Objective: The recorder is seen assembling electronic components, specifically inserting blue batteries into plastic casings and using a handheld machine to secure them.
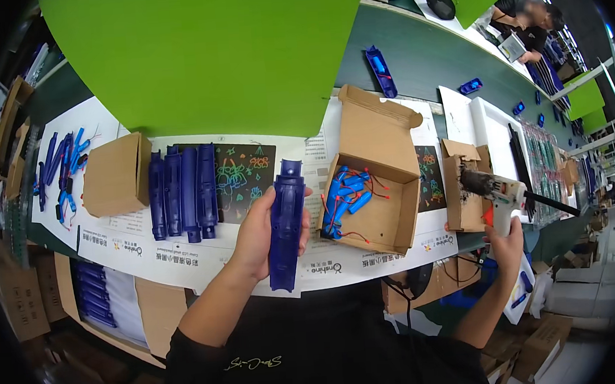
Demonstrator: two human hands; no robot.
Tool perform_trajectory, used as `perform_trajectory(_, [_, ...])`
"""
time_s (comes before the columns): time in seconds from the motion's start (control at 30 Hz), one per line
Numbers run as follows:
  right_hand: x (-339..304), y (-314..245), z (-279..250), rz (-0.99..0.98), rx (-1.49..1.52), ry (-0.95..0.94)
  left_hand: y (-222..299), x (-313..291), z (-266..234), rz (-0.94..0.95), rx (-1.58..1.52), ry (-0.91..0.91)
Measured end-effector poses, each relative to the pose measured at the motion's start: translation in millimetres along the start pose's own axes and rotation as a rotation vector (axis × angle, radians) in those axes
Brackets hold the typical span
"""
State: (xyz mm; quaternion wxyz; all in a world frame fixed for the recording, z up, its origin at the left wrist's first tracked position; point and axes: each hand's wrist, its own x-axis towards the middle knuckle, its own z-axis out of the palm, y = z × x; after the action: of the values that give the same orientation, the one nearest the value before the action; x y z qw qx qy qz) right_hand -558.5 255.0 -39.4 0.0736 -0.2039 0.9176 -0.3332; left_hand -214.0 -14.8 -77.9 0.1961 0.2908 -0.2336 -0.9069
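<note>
My left hand [257,231] is wrapped round a long dark blue plastic shell [286,225], held upright over the bench near my body. In my right hand [505,242] is a white hot glue gun [509,196] with an orange-red trigger; a black stick juts from its rear. Its dark, crusted nozzle points left over a small cardboard box [465,209]. Between my hands stands an open cardboard box [385,176] with several blue battery cells [350,189] and red wires inside. To the left of my left hand, several similar blue shells [190,193] lie side by side.
A brown box [115,175] stands left of the shell row, with loose blue parts and wires [67,169] beyond it. A large green panel [205,56] rises behind. At right are a white foam tray [492,129] and green boards [545,168]. Another person [524,27] sits far right.
</note>
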Motion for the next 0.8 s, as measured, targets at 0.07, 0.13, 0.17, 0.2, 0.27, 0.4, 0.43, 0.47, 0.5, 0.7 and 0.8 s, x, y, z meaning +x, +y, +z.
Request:
perform_trajectory(0.07, [1.9,-9.1,-5.6,0.055,0.288,-0.311,-1.2,1.1,3.1,0.011,0.003,-0.004])
perform_trajectory(0.13, [9.2,-15.8,3.6,0.100,0.380,-0.472,-1.6,0.4,6.6,0.020,0.005,0.000])
perform_trajectory(0.17, [12.4,-12.6,0.3,0.154,0.355,-0.459,-2.8,1.6,7.9,0.029,0.027,-0.015])
perform_trajectory(0.2, [14.3,-8.7,-6.4,0.206,0.331,-0.445,-4.2,3.4,10.0,0.040,0.048,-0.031])
perform_trajectory(0.27, [19.1,-0.4,-23.2,0.118,0.354,-0.395,-4.6,-0.6,9.3,0.049,0.051,-0.038])
perform_trajectory(0.4, [-19.3,-25.8,-40.3,-0.260,0.617,-0.138,-7.9,1.0,11.6,0.016,0.001,0.019])
perform_trajectory(0.43, [-28.1,-34.5,-38.1,-0.324,0.632,-0.159,-11.2,4.0,13.1,-0.005,0.002,0.004])
perform_trajectory(0.47, [-37.1,-40.3,-35.1,-0.388,0.647,-0.166,-14.7,7.3,16.9,0.012,0.020,-0.010])
perform_trajectory(0.5, [-43.0,-41.9,-30.3,-0.425,0.761,-0.306,-16.3,7.4,18.2,-0.011,0.024,-0.006])
perform_trajectory(0.7, [-91.3,-113.0,3.2,-0.184,0.864,-0.833,-23.8,9.9,34.2,-0.011,0.012,-0.011])
perform_trajectory(0.8, [-91.5,-121.8,11.8,-0.124,0.820,-0.990,-28.3,13.2,33.6,-0.039,0.009,-0.009])
